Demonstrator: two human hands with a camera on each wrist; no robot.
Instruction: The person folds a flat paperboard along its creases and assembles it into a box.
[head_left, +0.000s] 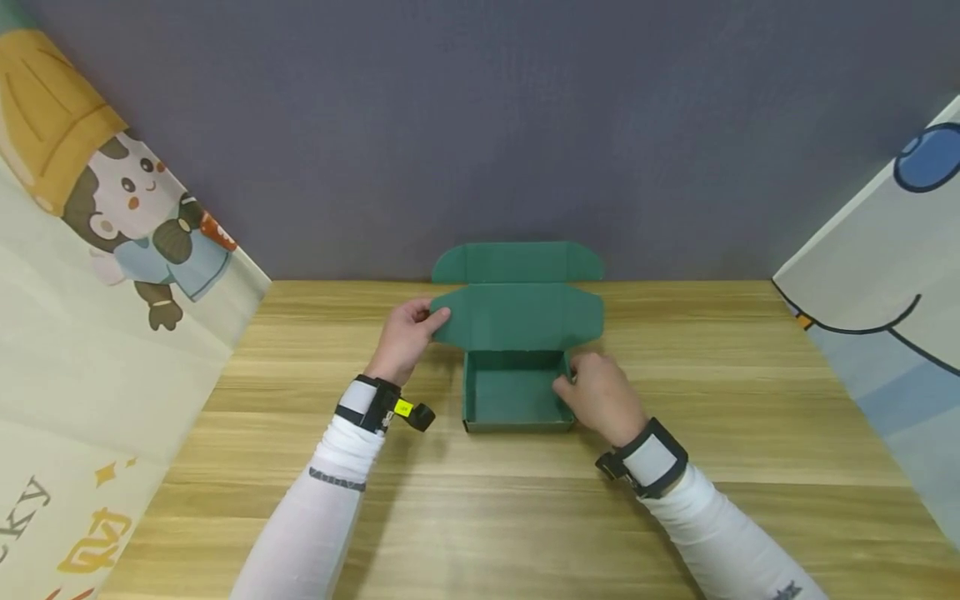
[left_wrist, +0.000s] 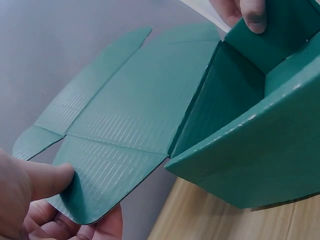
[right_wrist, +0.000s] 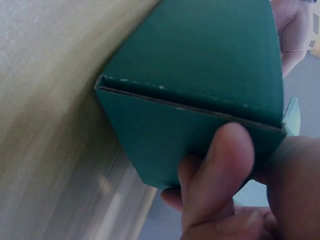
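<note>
A green cardboard box (head_left: 517, 425) stands on the table with its lid (head_left: 516, 317) folded back and raised, its inside showing bare. At the lid's left end, my left hand (head_left: 403, 340) pinches the rounded side flap (left_wrist: 102, 175), thumb on the inner face and fingers behind. My right hand (head_left: 606, 398) grips the box's right wall, with the thumb over the top edge on the inner side. Close up in the right wrist view, that hand's curled fingers lie against the green cardboard. Beyond the lid panel extends a front tuck flap (head_left: 516, 262) with rounded ears.
The wood-grain table (head_left: 480, 517) runs back to a dark grey wall (head_left: 480, 133). Cartoon-printed panels flank it, one with a figure in a yellow hat (head_left: 135, 183) at left and one with blue shapes (head_left: 930, 158) at right. Cameras are strapped to both wrists.
</note>
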